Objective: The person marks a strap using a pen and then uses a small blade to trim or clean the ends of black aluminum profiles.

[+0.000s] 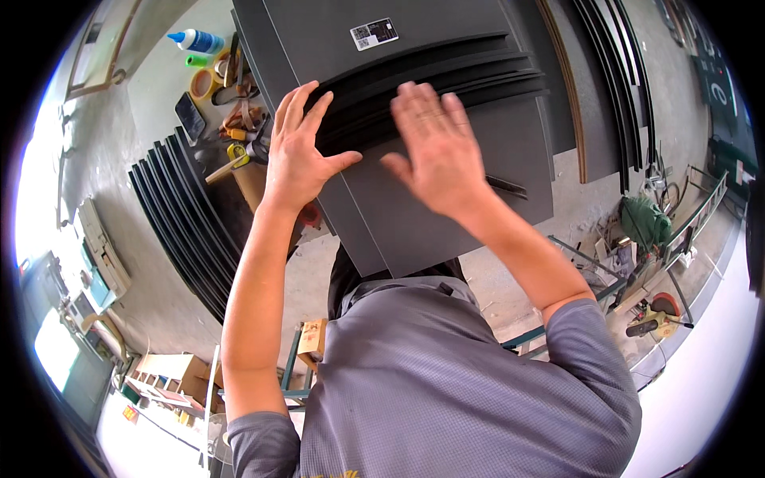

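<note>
A bundle of long black strips (470, 68) lies crosswise on a dark grey panel (446, 231) in front of me. My left hand (299, 159) is at the strips' left ends, its fingers and thumb spread apart around them; I cannot tell how firmly it touches. Over the near side of the bundle is my right hand (438, 151), palm down, fingers stretched and thumb out. It grips nothing. A short dark slim piece (507, 187) rests on the panel beside my right wrist. Farther off, a black-and-white label (374, 34) sticks to the panel.
Left of the panel are a blue-capped bottle (197, 41), a tape roll (205, 83), a phone (190, 117) and a yellow tape measure (237, 153). More black strips (179, 223) stand in a row there. Long dark profiles (613, 80) and a green bag (645, 221) are on the right.
</note>
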Tool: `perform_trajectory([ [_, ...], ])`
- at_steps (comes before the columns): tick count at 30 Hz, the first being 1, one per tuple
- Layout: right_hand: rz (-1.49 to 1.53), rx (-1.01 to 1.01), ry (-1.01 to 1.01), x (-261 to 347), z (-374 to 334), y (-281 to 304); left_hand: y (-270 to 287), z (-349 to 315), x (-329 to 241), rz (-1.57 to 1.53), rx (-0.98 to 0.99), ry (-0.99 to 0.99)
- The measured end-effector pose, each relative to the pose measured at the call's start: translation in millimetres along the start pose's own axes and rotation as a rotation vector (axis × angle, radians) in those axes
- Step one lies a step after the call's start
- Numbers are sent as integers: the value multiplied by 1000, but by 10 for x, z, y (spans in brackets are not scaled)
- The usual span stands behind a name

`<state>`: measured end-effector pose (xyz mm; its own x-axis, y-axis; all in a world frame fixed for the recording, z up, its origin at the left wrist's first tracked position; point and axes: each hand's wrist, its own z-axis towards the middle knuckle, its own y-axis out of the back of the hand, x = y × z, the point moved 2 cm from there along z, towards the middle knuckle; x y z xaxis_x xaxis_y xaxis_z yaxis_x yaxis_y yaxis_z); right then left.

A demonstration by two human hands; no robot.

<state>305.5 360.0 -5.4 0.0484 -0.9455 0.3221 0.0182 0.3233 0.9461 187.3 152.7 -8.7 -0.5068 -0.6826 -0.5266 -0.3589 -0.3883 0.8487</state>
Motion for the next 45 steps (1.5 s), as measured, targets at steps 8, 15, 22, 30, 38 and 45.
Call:
perform_trajectory([
  [8,152,-13,77,540,50,-233,-4,50,-61,49,-30,-34],
  [15,20,45,92,152,3,29,39,55,-111,40,31,12],
  [22,-98,62,78,-590,-147,274,62,43,-136,29,37,12],
  [30,-129,-114,-81,-1355,-344,431,47,37,-105,28,49,35],
  [38,207,-112,162,128,-80,-104,50,36,-121,25,63,44],
  [45,-153,-371,-135,-1120,-239,265,44,39,-130,7,56,52],
])
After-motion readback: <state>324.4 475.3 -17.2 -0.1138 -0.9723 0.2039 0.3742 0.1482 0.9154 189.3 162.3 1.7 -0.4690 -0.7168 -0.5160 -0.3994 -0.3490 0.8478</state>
